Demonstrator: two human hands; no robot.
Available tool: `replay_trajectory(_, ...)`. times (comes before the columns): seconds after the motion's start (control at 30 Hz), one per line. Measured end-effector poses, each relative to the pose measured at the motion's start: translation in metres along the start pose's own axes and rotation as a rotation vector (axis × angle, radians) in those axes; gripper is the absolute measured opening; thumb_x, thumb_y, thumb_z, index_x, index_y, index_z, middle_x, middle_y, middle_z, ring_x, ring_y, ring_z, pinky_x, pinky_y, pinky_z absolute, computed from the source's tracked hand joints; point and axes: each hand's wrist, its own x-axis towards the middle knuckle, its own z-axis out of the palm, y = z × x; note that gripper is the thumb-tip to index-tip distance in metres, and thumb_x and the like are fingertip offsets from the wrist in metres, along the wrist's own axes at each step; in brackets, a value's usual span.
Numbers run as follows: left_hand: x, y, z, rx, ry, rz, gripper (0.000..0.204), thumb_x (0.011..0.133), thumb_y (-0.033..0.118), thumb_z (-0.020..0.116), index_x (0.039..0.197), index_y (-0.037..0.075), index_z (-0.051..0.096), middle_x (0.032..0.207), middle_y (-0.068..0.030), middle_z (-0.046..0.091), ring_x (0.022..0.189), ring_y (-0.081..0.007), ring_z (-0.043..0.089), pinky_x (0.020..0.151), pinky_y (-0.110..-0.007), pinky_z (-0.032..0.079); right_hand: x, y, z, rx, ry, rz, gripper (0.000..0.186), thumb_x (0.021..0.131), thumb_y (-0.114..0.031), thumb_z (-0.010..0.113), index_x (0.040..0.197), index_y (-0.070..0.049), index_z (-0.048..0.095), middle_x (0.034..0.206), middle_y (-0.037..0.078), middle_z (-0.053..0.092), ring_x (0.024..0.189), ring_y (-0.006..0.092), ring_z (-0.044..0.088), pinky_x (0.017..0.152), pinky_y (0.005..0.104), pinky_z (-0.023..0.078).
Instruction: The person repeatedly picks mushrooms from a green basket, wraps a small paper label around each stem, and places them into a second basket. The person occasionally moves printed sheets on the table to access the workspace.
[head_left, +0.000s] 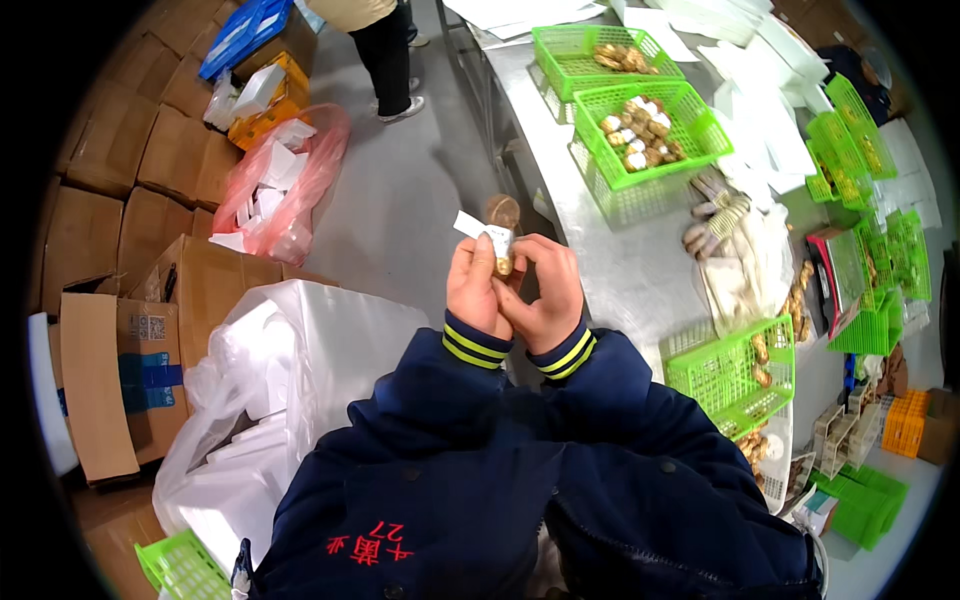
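In the middle of the view I hold a brown mushroom (502, 211) upright, with a white paper strip (470, 225) around it, one end sticking out to the left. My left hand (472, 285) grips it with the thumb on the paper. My right hand (542, 290) has its curled fingers against the mushroom's lower right side. Beyond my hands, to the right, a green plastic basket (590, 155) holds several mushrooms with white wraps, and another green basket (550, 50) behind it holds more mushrooms.
A steel table (630, 270) runs along my right, bearing striped gloves (705, 230), white foam pieces (775, 135) and more green baskets (720, 390). Cardboard boxes (150, 150), a pink bag (280, 190) and a large white bag (230, 420) are at left. Another person (380, 65) stands ahead.
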Motion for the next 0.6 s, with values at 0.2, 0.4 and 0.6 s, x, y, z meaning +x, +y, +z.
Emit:
replay_trajectory(0.2,0.055,0.021,0.001,-0.020,0.058,0.065,0.014,0.092,0.014,0.045,0.100,0.004,0.046,0.092,-0.0069,0.055,0.079,-0.0160,0.054,0.072,-0.031,0.046,0.053,0.022,0.033,0.009,-0.031,0.001,0.042,0.061,-0.002,0.070,0.100,-0.003,0.055,0.097,0.011,0.056,0.085,0.0272,0.052,0.072,0.0340,0.043)
replay_trajectory(0.4,0.127,0.054,0.020,0.070,-0.014,-0.059,0.017,0.090,0.015,0.045,0.104,0.004,0.048,0.099,-0.0077,0.055,0.089,-0.0189,0.053,0.078,-0.035,0.044,0.118,0.056,0.049,0.222,-0.038,0.192,0.037,0.067,-0.004,0.072,0.101,-0.001,0.058,0.096,0.011,0.055,0.078,0.0201,0.057,0.067,0.0278,0.048)
replay_trajectory(0.6,0.205,0.072,0.052,0.122,0.008,-0.223,0.019,0.086,0.011,0.051,0.104,0.002,0.050,0.102,-0.0080,0.056,0.094,-0.0178,0.053,0.083,-0.033,0.042,0.180,0.116,0.054,0.581,-0.002,0.349,0.031,0.068,-0.003,0.072,0.096,0.001,0.057,0.086,0.008,0.058,0.077,0.0147,0.058,0.070,0.0254,0.047)
